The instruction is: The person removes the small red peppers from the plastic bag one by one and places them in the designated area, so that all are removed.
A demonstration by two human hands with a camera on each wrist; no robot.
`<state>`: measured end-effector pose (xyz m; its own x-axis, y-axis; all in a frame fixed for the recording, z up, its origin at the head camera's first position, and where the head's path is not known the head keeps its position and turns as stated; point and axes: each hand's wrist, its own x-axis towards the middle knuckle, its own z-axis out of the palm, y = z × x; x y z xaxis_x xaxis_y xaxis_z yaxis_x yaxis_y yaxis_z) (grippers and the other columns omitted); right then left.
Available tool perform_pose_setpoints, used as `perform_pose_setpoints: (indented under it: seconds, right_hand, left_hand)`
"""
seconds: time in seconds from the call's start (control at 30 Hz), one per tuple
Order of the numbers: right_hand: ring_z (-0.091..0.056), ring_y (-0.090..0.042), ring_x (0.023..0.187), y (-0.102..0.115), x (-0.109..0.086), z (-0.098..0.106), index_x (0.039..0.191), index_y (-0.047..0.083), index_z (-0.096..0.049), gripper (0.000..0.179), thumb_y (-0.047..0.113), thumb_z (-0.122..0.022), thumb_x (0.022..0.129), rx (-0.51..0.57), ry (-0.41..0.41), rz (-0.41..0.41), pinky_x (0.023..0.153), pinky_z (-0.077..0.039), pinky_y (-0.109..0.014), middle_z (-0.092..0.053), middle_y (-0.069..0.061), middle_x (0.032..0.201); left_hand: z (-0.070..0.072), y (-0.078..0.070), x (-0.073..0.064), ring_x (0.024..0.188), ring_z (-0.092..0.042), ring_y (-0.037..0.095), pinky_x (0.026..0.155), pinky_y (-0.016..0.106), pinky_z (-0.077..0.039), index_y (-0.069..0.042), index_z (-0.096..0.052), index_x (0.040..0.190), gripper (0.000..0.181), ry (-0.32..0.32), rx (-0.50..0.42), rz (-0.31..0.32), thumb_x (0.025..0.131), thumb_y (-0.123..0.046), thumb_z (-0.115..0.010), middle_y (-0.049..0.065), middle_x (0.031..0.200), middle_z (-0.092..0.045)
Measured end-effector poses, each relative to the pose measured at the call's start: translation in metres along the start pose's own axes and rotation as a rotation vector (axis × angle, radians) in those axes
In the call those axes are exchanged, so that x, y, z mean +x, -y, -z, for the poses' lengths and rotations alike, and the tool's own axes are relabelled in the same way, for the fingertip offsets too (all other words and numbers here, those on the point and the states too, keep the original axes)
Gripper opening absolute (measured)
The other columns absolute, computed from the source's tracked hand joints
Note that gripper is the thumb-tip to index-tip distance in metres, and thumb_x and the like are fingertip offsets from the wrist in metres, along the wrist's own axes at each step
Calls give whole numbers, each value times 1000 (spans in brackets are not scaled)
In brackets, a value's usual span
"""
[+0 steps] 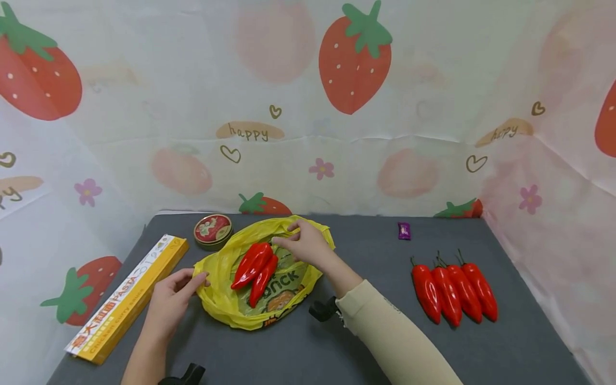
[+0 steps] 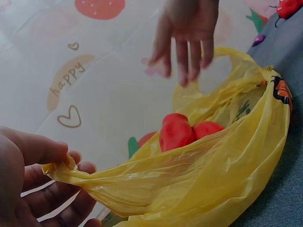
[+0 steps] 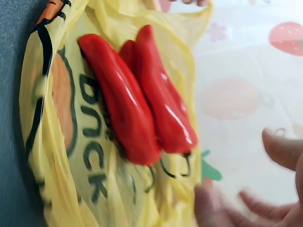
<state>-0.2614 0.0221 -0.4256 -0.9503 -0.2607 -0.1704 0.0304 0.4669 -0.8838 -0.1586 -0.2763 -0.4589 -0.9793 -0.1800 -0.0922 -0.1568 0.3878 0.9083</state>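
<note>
A yellow plastic bag lies spread on the table with its mouth turned up. Glossy red chili peppers rest inside it, stems showing in the right wrist view. My left hand pinches the bag's left edge between thumb and fingers, and the left wrist view shows the plastic pulled taut from that pinch. Over the far right part of the bag, my right hand hovers with fingers loosely extended, holding nothing. In the right wrist view, this hand is beside the peppers' stem ends.
A yellow and white pasta box lies slanted along the left side. Behind the bag's left stands a round red tin. Several more red peppers lie in a row at right, with a small purple packet behind them.
</note>
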Motion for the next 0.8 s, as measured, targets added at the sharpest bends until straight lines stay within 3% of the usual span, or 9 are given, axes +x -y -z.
perform_pose_setpoints:
  seconds: [0.13,0.23,0.37,0.43,0.5,0.6,0.67,0.8]
  right_hand:
    - [-67,-33,69,4,11,-18,149,5,-42,88,58,-74,86,-62,-51,-131,76,-56,-46,-66,-16,106]
    - [-67,-35,94,6,18,-29,152,3,-39,96,61,-74,84,-83,-81,-176,89,-54,-48,-64,-19,124]
    - [-54,-32,128,5,24,-40,149,0,-43,96,58,-79,81,-87,-76,-180,102,-49,-46,-50,-16,148]
    - [-56,-30,124,5,27,-45,143,-1,-48,93,56,-82,78,-93,-61,-190,99,-51,-44,-55,-15,141]
    - [-59,-25,102,4,30,-48,126,-1,-56,79,55,-83,77,-94,-37,-209,85,-52,-38,-61,-11,117]
    - [-51,-20,84,2,33,-52,107,2,-60,67,56,-84,75,-99,-19,-232,72,-45,-35,-55,-4,95]
    - [-53,-20,86,0,35,-54,105,3,-62,64,55,-84,76,-81,-7,-239,74,-47,-35,-57,-3,96]
    - [-62,-26,109,-6,36,-56,122,3,-68,66,51,-84,78,-52,-3,-212,92,-53,-41,-66,-10,123]
  left_hand:
    - [1,0,0,90,-59,11,82,22,-54,-4,-67,121,49,2,-2,2,99,-47,-61,-5,94,-71]
    - [1,0,0,90,-60,11,83,22,-54,-3,-68,120,47,3,-11,-9,99,-45,-61,-4,94,-72]
    - [1,0,-1,89,-61,11,82,22,-54,-3,-67,119,45,4,-20,-25,100,-43,-61,-3,94,-72]
    - [1,0,-1,89,-61,11,82,22,-54,-3,-68,119,45,2,-19,-25,100,-43,-61,-3,94,-72]
    - [1,0,-1,89,-60,11,82,21,-54,-3,-68,120,46,1,-16,-23,100,-44,-61,-3,94,-72]
    - [1,-1,-2,89,-60,10,82,22,-54,-3,-68,120,47,-2,-6,-19,100,-45,-61,-4,94,-72]
    - [1,-1,-2,89,-61,10,82,21,-54,-3,-68,120,47,-5,-8,-19,100,-45,-61,-4,94,-72]
    - [1,-1,-2,89,-61,10,81,20,-54,-2,-67,120,46,-7,-12,-31,100,-44,-60,-4,94,-72]
